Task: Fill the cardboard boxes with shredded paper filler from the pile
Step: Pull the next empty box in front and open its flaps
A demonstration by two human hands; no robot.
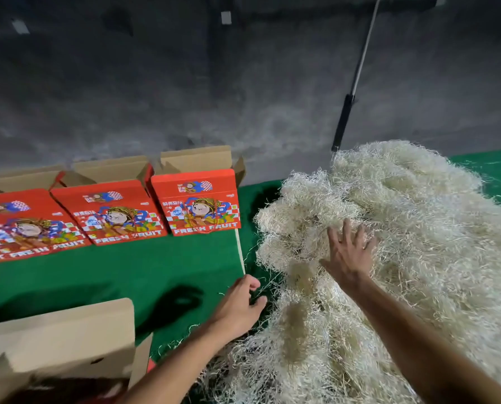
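Note:
A big pile of pale shredded paper filler (403, 228) covers the right half of the green surface. My right hand (349, 252) lies on top of the pile with its fingers spread. My left hand (239, 304) hovers at the pile's left edge, fingers loosely curled, holding nothing I can see. Three red "FRESH FRUIT" cardboard boxes (196, 202) stand in a row at the back left with their flaps up. Another open cardboard box (59, 342) sits close to me at the lower left.
The green cloth (126, 272) lies bare between the boxes and the pile. A grey concrete wall rises behind. A black and white pole (348, 112) leans on the wall above the pile.

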